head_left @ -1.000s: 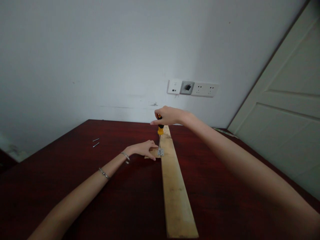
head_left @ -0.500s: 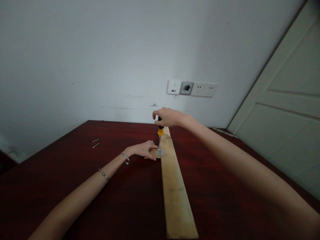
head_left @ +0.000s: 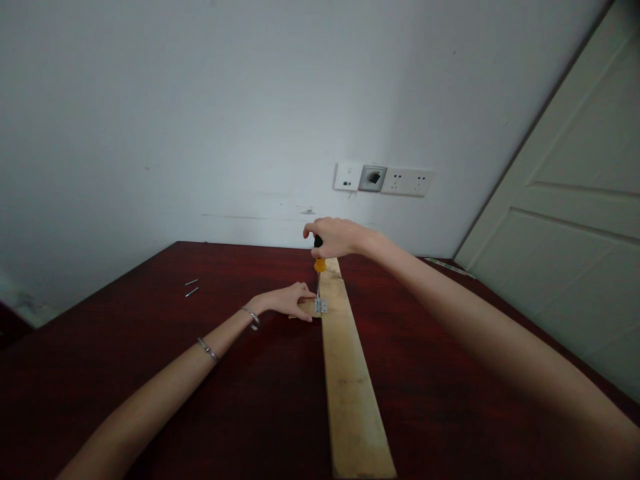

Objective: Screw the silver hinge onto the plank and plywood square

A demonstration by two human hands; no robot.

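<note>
A long pale wooden board [head_left: 353,380] lies lengthwise on the dark red table. On its left edge sits a small silver hinge [head_left: 321,305], which also spans a short wooden piece [head_left: 307,308]. My left hand [head_left: 290,300] grips that short piece, thumb and fingers on either side beside the hinge. My right hand [head_left: 336,237] is closed round the black top of a screwdriver [head_left: 320,265] with a yellow collar. The screwdriver stands upright, its tip down at the hinge's left leaf; any screw under it is too small to make out.
Two thin metal pieces [head_left: 191,291] lie on the table [head_left: 225,267] at the left. Behind stands a white wall with sockets [head_left: 407,181]. A pale panelled door [head_left: 575,200] is at the right.
The fingers of my right hand have shifted slightly round the screwdriver handle. My left hand keeps its place on the short wooden piece.
</note>
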